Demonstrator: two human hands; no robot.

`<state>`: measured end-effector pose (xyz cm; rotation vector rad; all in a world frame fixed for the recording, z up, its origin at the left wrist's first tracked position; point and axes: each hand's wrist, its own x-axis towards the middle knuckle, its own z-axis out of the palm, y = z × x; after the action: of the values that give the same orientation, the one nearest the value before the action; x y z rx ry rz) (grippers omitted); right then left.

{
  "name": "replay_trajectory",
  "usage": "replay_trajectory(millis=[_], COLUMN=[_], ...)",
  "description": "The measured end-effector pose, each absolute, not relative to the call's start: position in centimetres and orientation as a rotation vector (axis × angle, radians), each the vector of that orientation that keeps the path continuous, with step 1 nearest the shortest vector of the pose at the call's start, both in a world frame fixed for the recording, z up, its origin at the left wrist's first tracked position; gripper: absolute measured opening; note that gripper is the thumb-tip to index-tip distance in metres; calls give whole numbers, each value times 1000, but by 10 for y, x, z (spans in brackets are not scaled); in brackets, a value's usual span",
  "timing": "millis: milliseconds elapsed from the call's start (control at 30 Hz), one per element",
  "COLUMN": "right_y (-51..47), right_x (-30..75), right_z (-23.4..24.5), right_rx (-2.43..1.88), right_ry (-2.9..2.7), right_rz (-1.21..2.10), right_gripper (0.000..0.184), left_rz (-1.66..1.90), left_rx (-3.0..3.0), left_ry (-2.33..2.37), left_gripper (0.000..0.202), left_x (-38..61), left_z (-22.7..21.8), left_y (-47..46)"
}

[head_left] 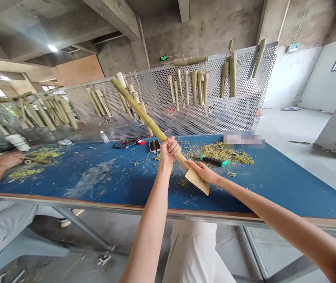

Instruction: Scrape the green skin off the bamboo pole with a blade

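A long yellow-green bamboo pole (137,106) slants from the upper left down toward the near table edge. My left hand (170,150) is closed around its lower part, fingers wrapped over the top. Farther down, my right hand (204,171) grips near the pole's lower end, with a flat tan sheet (198,182) like sandpaper at its palm. Its fingers are partly hidden, and the sheet covers the end of the pole. Just beyond the right hand lies a tool with a black and teal handle (215,160), beside a heap of bamboo shavings (229,152).
The blue tabletop (97,169) carries a phone (154,146), red tape (141,141) and a small bottle (104,136). Bamboo pieces (202,86) hang on a perforated metal panel (156,90). At left, another person's hands (8,161) rest by a bamboo piece (38,160).
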<state>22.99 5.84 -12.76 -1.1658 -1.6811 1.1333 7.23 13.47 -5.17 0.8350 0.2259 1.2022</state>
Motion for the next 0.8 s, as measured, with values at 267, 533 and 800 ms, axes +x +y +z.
replay_trajectory(millis=[267, 533, 800], right_y=[49, 53, 50], right_x=[227, 219, 225], right_z=[-124, -122, -108], right_rx=[-987, -961, -845], right_ry=[-1671, -1339, -1236], right_rz=[1124, 1339, 1507], right_gripper=[80, 83, 78], left_rz=[1066, 1207, 1451], left_rx=[1044, 1271, 1550], left_ry=[183, 388, 424], left_gripper=[43, 41, 35], left_x=[87, 132, 160], left_z=[-30, -4, 22], left_y=[116, 96, 82])
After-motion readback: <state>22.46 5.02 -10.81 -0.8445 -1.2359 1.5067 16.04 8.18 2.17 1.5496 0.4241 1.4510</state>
